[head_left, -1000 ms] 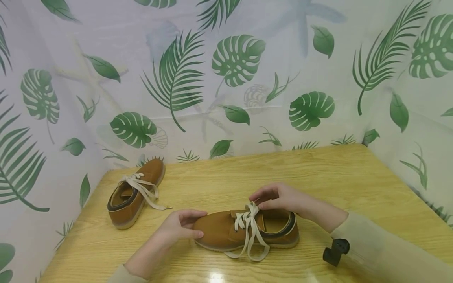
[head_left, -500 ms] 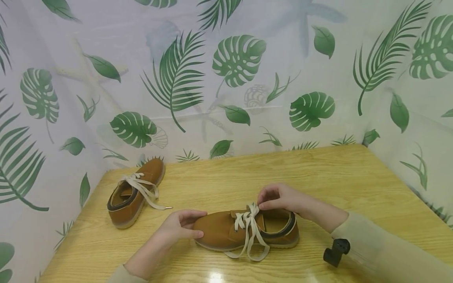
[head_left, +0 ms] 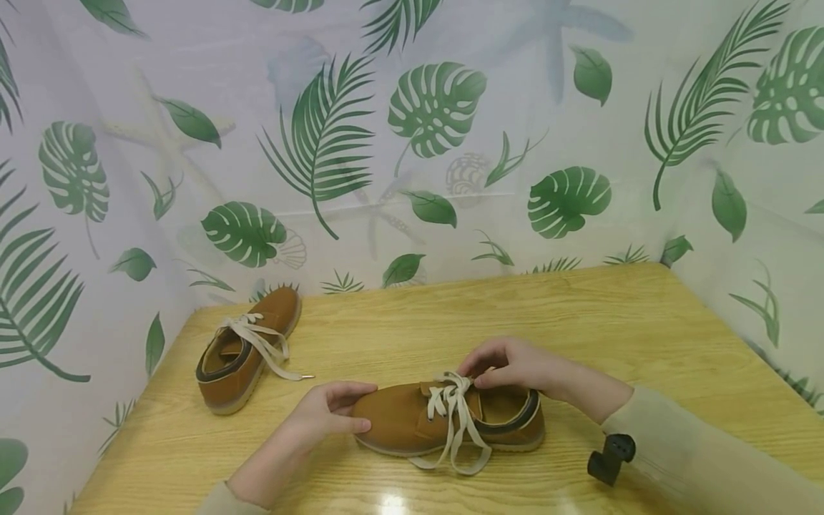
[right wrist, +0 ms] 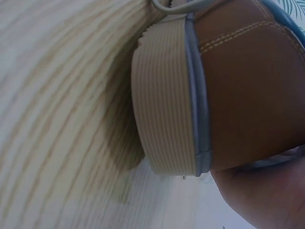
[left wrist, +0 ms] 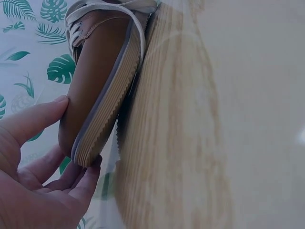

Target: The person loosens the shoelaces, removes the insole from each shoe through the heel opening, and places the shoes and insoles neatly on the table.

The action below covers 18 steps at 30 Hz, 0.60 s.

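Observation:
A brown leather shoe (head_left: 393, 415) lies sole down in front of me, toe to the left. My left hand (head_left: 318, 413) holds its toe. The left wrist view shows the thumb on the upper and the fingers curled about the front of the ridged sole (left wrist: 102, 126). Over the shoe's opening, my right hand (head_left: 521, 365) pinches the cream shoelace (head_left: 455, 400) at its knot between thumb and fingers. A loop of lace hangs down the near side to the table. The right wrist view shows mostly the brown heel (right wrist: 252, 95); the right fingertips are hidden there.
A second brown shoe (head_left: 238, 357) stands at the table's left, its lace trailing toward the middle. The wooden table (head_left: 579, 315) meets a leaf-printed cloth (head_left: 360, 143) at the back and sides. A black clip-like device (head_left: 611, 459) sits at the right sleeve.
My right fingers lifted slightly off to the right at the knot, then came back left and lower onto the lace. The left hand and both shoes stay in place.

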Available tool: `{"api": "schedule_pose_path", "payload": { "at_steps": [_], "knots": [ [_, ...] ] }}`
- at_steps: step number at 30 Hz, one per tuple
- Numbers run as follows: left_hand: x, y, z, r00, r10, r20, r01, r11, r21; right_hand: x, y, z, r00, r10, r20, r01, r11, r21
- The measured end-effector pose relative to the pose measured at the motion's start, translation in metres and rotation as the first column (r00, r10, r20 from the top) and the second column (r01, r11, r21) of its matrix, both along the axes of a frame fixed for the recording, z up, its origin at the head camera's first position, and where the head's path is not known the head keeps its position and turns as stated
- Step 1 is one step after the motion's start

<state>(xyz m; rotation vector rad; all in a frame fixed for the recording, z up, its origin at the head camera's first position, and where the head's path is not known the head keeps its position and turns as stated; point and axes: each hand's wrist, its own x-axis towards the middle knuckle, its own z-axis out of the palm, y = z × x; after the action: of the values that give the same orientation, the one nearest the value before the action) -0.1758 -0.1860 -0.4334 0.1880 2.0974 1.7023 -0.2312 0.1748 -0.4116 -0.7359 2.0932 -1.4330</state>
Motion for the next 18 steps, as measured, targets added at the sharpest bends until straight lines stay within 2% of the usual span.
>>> {"api": "schedule_pose_path", "payload": {
  "at_steps": [6,11,18],
  "knots": [
    [-0.0006,-0.0005,-0.0021,1.0,0.004,-0.004,-0.004,1.0,0.001,-0.0023,0.0016,-0.0025,0.999,0.031,-0.035,-0.034,0.997,-0.076],
    [-0.0005,-0.0016,-0.0017,1.0,0.009,-0.009,-0.009,1.0,-0.005,-0.0022,-0.0003,-0.0031,0.999,-0.016,-0.051,0.01,0.995,-0.102],
    [0.0,-0.002,0.0002,1.0,-0.004,-0.002,0.004,1.0,-0.006,-0.0009,-0.0032,-0.0021,0.999,-0.051,0.003,0.051,0.981,-0.187]
  ]
}}
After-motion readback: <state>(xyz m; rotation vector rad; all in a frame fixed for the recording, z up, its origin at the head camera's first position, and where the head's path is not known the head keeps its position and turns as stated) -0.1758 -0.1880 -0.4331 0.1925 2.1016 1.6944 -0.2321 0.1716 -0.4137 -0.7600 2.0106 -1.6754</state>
